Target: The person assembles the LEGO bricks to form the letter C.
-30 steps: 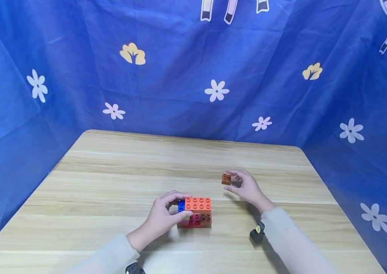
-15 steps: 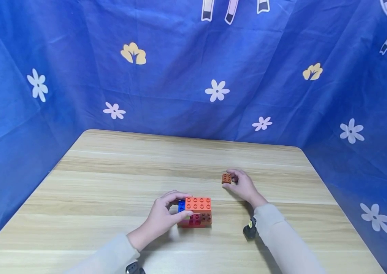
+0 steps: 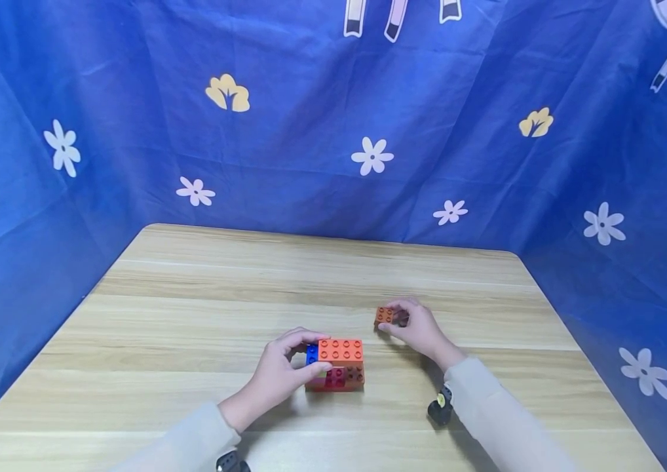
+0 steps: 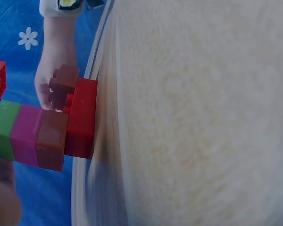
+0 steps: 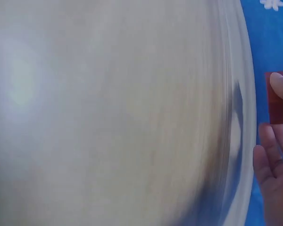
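Near the front middle of the table, my left hand (image 3: 280, 372) grips a structure of stacked toy building bricks by its left side. An orange eight-stud brick (image 3: 341, 349) tops it, overhanging to the right. In the left wrist view, a red base brick (image 4: 82, 122) carries a column of brown (image 4: 52, 141), magenta (image 4: 26, 134), green (image 4: 4, 129) and blue bricks. Farther along that base another brown brick (image 4: 65, 84) shows. My right hand (image 3: 422, 331) pinches a small orange-brown brick (image 3: 384, 315) between thumb and fingers, behind and right of the structure, apart from it.
A pale wood-grain table (image 3: 221, 275) spreads around both hands. Blue patterned cloth (image 3: 310, 131) hangs behind it and along both sides. Each wrist wears a small black camera, such as the right one (image 3: 441, 406).
My right hand has shifted slightly left and nearer with the small brick, after a small dip of the forearm inward and back. The left hand and the structure have stayed in place.
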`<state>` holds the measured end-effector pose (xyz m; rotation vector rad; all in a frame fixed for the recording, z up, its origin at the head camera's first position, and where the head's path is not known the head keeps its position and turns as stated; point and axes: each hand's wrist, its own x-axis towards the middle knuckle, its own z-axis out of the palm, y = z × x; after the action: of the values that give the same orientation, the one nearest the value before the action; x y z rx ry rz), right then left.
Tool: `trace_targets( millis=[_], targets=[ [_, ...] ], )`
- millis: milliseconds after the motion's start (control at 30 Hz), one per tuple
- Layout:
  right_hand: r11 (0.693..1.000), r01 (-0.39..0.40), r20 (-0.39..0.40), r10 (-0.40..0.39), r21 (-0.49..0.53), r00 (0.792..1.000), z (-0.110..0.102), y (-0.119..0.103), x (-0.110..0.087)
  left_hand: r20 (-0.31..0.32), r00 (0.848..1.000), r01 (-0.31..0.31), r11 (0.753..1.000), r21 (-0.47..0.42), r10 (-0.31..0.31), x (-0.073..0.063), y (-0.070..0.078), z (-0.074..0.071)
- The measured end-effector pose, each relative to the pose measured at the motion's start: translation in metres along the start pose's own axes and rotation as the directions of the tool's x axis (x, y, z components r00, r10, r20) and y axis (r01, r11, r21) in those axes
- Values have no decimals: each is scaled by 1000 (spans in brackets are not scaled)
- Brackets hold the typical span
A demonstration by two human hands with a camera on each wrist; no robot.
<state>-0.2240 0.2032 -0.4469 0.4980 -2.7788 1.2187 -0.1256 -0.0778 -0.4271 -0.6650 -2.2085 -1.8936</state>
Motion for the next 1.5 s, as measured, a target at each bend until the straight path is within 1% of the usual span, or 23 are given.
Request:
trace_targets(
  millis=[167, 300, 467, 567, 767, 933, 1033, 1133, 1167, 1300, 1400, 1500],
  targets=[
    [998, 49, 27, -50, 43, 998, 2, -11, -11, -5, 1000, 4, 1000, 14, -4, 0, -2, -1],
    [993, 85, 62, -90, 81, 994, 4, -19, -19, -7, 1000, 11, 1000, 7, -11, 0, -1, -1],
    [985, 124, 108, -137, 123, 985, 5, -30, -30, -2, 1000, 22, 1000, 3, -22, 0, 1, -2],
    [981, 146, 128, -162, 129, 978, 5, -34, -37, -1, 1000, 29, 1000, 1, -29, 0, 1, -2],
    [979, 138, 165, -162, 148, 973, 4, -45, -49, -8, 999, 35, 999, 0, -35, -1, 2, -1],
    [973, 147, 166, -176, 177, 970, 4, -53, -55, -3, 999, 38, 999, -4, -38, -1, 1, -1],
    [972, 152, 156, -181, 181, 971, -1, -73, -60, -4, 1000, 30, 1000, 5, -30, -1, 1, 0],
    [975, 136, 152, -163, 175, 975, -3, -82, -63, -6, 1000, 17, 1000, 11, -17, 0, 0, 0],
    [975, 139, 150, -166, 174, 975, -3, -83, -63, -6, 1000, 15, 1000, 14, -15, 0, 0, 0],
    [972, 148, 141, -175, 181, 974, 4, -69, -61, -3, 1000, 6, 1000, 10, -6, 0, -1, 0],
    [970, 154, 137, -182, 189, 974, 6, -67, -61, 1, 1000, -5, 1000, 13, 5, 0, -2, 0],
    [972, 142, 140, -169, 187, 976, 7, -67, -61, 2, 1000, -5, 1000, 22, 5, 1, -1, 1]
  ],
)
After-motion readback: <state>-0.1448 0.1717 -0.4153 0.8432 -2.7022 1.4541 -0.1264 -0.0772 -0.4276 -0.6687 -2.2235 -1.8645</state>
